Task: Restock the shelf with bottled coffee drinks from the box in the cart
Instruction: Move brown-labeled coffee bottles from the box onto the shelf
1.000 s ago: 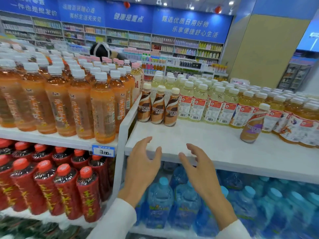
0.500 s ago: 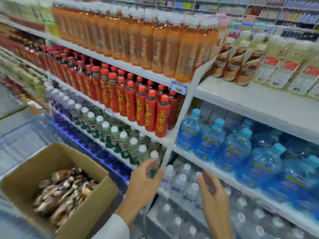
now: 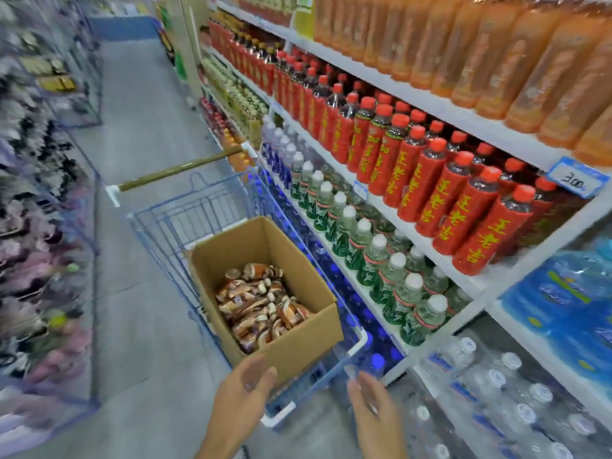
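Both hands, left (image 3: 243, 390) and right (image 3: 372, 409), hover empty with relaxed fingers near the brown cardboard box (image 3: 298, 346) of coffee bottles (image 3: 260, 304).

only two parts of the person show, both cut off by the bottom edge. the bare left hand (image 3: 246, 389) runs into a bare wrist and a bare forearm, uncovered right down to the frame's edge. the bare right hand (image 3: 369, 404) has the same uncovered wrist and forearm. the fingers on both are slender. the nails at the right hand's fingertips (image 3: 353, 385) look short and plain. blur softens every outline, so finer marks on the hands cannot be told.
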